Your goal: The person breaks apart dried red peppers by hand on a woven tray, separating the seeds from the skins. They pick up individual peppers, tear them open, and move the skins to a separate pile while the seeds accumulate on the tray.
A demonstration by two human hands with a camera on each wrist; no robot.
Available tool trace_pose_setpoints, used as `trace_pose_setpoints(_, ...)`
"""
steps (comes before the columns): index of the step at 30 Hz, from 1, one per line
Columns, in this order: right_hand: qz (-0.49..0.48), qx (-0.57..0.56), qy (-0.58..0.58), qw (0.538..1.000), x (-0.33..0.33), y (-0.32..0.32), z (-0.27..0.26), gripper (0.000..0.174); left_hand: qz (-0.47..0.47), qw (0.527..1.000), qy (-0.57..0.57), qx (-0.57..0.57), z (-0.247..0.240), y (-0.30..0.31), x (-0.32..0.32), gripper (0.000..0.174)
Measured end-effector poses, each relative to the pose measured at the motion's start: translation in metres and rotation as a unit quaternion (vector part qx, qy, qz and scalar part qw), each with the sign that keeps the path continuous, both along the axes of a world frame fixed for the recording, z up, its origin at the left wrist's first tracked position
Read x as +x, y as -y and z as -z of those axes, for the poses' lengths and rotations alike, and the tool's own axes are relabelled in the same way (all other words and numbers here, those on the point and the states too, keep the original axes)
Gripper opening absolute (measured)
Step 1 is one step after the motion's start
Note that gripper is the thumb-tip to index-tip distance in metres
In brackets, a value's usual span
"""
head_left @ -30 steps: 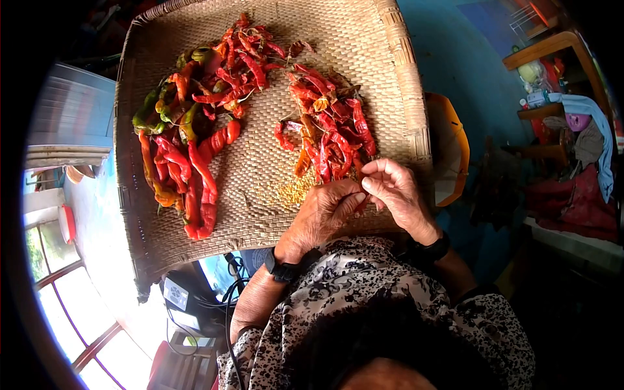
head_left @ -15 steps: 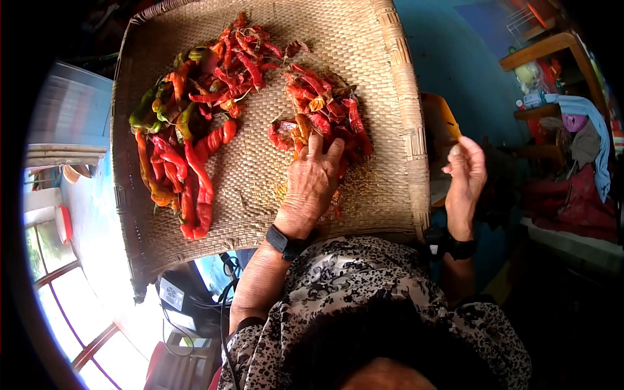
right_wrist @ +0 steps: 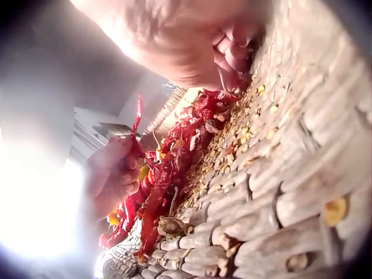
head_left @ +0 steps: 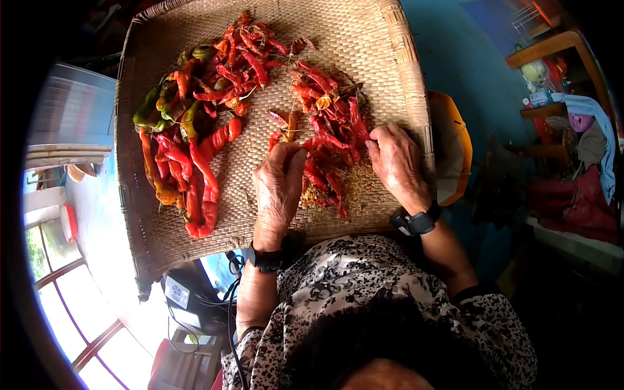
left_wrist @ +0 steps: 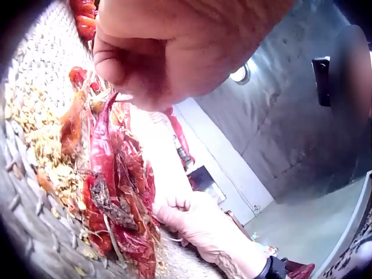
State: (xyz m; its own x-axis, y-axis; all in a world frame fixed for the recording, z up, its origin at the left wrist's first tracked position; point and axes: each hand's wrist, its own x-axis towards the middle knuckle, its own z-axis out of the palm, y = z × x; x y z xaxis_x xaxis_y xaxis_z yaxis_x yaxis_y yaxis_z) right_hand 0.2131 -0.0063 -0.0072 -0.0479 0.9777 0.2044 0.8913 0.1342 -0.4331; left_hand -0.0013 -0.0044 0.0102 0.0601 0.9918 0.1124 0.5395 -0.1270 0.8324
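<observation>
A heap of dried red chilies [head_left: 325, 143] lies on the woven tray [head_left: 253, 188], with loose yellow seeds [head_left: 315, 196] around its near end. At the heap's left side my left hand [head_left: 278, 182] pinches a dried red chili [right_wrist: 138, 116] between thumb and fingers; the right wrist view shows it sticking up from the hand. On the heap's right side my right hand [head_left: 398, 166] has its fingers curled in low, pinching a dried chili at the edge. Its fingertips are partly hidden in the right wrist view.
Larger, fresher red and green chilies [head_left: 175, 156] fill the tray's left part, with more dried ones behind them. Beyond the tray's raised right rim [head_left: 413, 84] stands a yellow-rimmed container [head_left: 463, 146]. Cables [head_left: 231, 286] hang below the near left edge.
Both hands were together before the heap, then the left spread over it while the right reached beyond the tray's right rim. Now they are apart at either side, and some chilies lie nearer the body.
</observation>
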Motion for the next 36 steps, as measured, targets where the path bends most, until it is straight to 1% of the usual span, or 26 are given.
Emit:
trace_pose_setpoints(1,-0.002,0.01,0.003,1.0,-0.001,0.0,0.0,0.013,-0.012,0.998,0.056,-0.029,-0.002,0.0,0.001,0.012)
trace_pose_setpoints(2,-0.004,0.02,0.007,1.0,-0.001,0.0,0.0,0.011,-0.016,0.995,0.084,-0.042,0.003,-0.001,0.0,0.016)
trace_pose_setpoints(3,-0.003,0.02,0.007,1.0,-0.001,0.001,0.0,0.011,-0.016,0.995,0.084,-0.043,0.005,-0.001,0.001,0.016)
trace_pose_setpoints(5,-0.006,0.037,-0.1,0.994,-0.001,0.003,0.002,0.01,-0.025,0.991,0.117,-0.059,0.006,-0.001,0.001,0.013)
trace_pose_setpoints(6,0.005,0.032,-0.206,0.978,0.0,0.003,0.007,0.01,-0.026,0.991,0.117,-0.058,0.006,-0.001,0.001,0.013)
trace_pose_setpoints(7,0.015,0.024,-0.311,0.95,0.001,0.004,0.009,0.01,-0.016,0.979,0.185,-0.078,0.005,0.001,0.002,0.013)
trace_pose_setpoints(8,0.013,0.026,-0.311,0.95,0.006,0.009,0.007,0.011,-0.007,0.963,0.252,-0.099,0.004,0.003,0.004,0.014)
trace_pose_setpoints(9,0.005,-0.005,-0.366,0.931,0.007,0.015,-0.008,0.011,-0.008,0.963,0.251,-0.098,0.002,0.004,0.006,0.014)
trace_pose_setpoints(11,-0.077,-0.077,-0.519,0.848,0.004,0.022,-0.015,0.011,0.041,0.944,0.306,-0.121,-0.004,0.008,0.017,0.012)
trace_pose_setpoints(12,-0.095,-0.089,-0.526,0.841,0.0,0.027,-0.022,0.011,0.056,0.94,0.312,-0.124,-0.006,0.011,0.026,0.014)
trace_pose_setpoints(13,-0.114,-0.102,-0.532,0.833,-0.003,0.031,-0.027,0.01,0.07,0.942,0.3,-0.133,-0.008,0.014,0.034,0.012)
trace_pose_setpoints(15,-0.122,-0.096,-0.52,0.84,-0.004,0.034,-0.025,0.008,0.095,0.952,0.243,-0.158,-0.008,0.02,0.043,0.007)
trace_pose_setpoints(16,-0.111,-0.1,-0.529,0.835,-0.004,0.035,-0.024,0.007,0.094,0.952,0.243,-0.158,-0.008,0.02,0.044,0.007)
trace_pose_setpoints(19,-0.092,-0.105,-0.544,0.827,-0.005,0.04,-0.019,0.007,0.169,0.961,0.163,-0.145,-0.008,0.021,0.044,0.013)
trace_pose_setpoints(21,-0.081,-0.107,-0.549,0.825,-0.003,0.043,-0.015,0.007,0.181,0.959,0.15,-0.158,-0.012,0.021,0.043,0.013)
trace_pose_setpoints(23,-0.064,-0.071,-0.5,0.861,0.001,0.044,-0.013,0.008,0.227,0.958,0.102,-0.142,-0.011,0.022,0.041,0.012)
trace_pose_setpoints(25,-0.047,-0.042,-0.498,0.865,0.014,0.045,-0.017,0.009,0.214,0.964,0.105,-0.118,-0.009,0.021,0.039,0.012)
trace_pose_setpoints(26,-0.006,-0.007,-0.525,0.851,0.022,0.044,-0.011,0.008,0.2,0.969,0.108,-0.094,-0.008,0.021,0.036,0.012)
trace_pose_setpoints(27,0.034,0.016,-0.617,0.786,0.024,0.043,-0.018,0.005,0.199,0.969,0.108,-0.094,-0.003,0.018,0.031,0.012)
trace_pose_setpoints(28,0.081,0.054,-0.685,0.722,0.027,0.04,-0.028,0.004,0.152,0.985,0.068,-0.051,0.003,0.013,0.022,0.012)
trace_pose_setpoints(29,0.101,0.071,-0.707,0.697,0.046,0.039,-0.02,0.004,0.105,0.994,0.026,-0.007,0.006,0.009,0.013,0.012)
trace_pose_setpoints(31,0.122,0.097,-0.766,0.623,0.066,0.036,-0.02,0.009,0.026,0.992,-0.115,0.043,0.002,0.006,-0.001,0.015)
trace_pose_setpoints(32,0.15,0.085,-0.779,0.603,0.074,0.037,-0.02,0.011,0.014,0.987,-0.142,0.067,0.003,0.006,-0.007,0.019)
trace_pose_setpoints(33,0.178,0.072,-0.791,0.581,0.078,0.037,-0.02,0.012,0.014,0.986,-0.158,0.054,0.002,0.006,-0.011,0.025)
trace_pose_setpoints(35,0.19,0.078,-0.787,0.582,0.074,0.039,-0.016,0.014,0.027,0.982,-0.179,0.058,0.0,0.005,-0.014,0.026)
trace_pose_setpoints(36,0.2,0.081,-0.756,0.618,0.064,0.043,-0.017,0.014,0.025,0.982,-0.18,0.057,0.002,0.005,-0.015,0.026)
